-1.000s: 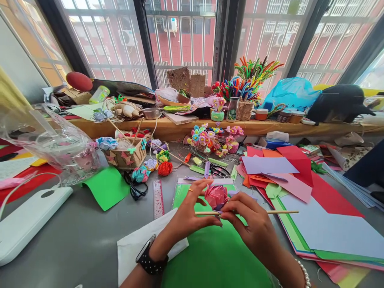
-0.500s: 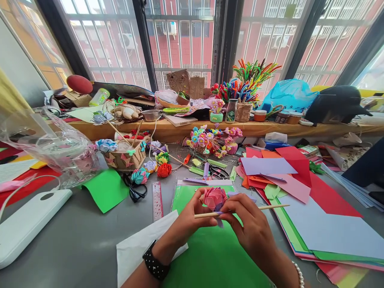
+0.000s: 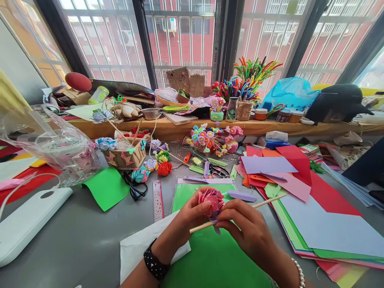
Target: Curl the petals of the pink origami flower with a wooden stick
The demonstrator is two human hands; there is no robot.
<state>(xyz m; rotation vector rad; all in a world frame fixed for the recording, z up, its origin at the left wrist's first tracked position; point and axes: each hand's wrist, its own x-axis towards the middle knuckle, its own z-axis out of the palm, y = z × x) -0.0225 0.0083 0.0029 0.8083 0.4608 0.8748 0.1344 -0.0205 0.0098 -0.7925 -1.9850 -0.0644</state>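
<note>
A grey bench (image 3: 75, 240) spreads below the windows, strewn with craft stuff. A stack of coloured paper sheets (image 3: 324, 224) covers its right side, and a green sheet (image 3: 210, 260) lies under the hands. The left hand (image 3: 192, 216) and right hand (image 3: 243, 228) sit close together above that sheet, both closed on a pink paper flower (image 3: 211, 201) and the thin wooden stick (image 3: 264, 203) that runs slantwise beneath it. A ruler (image 3: 158, 200) lies just left of the hands.
</note>
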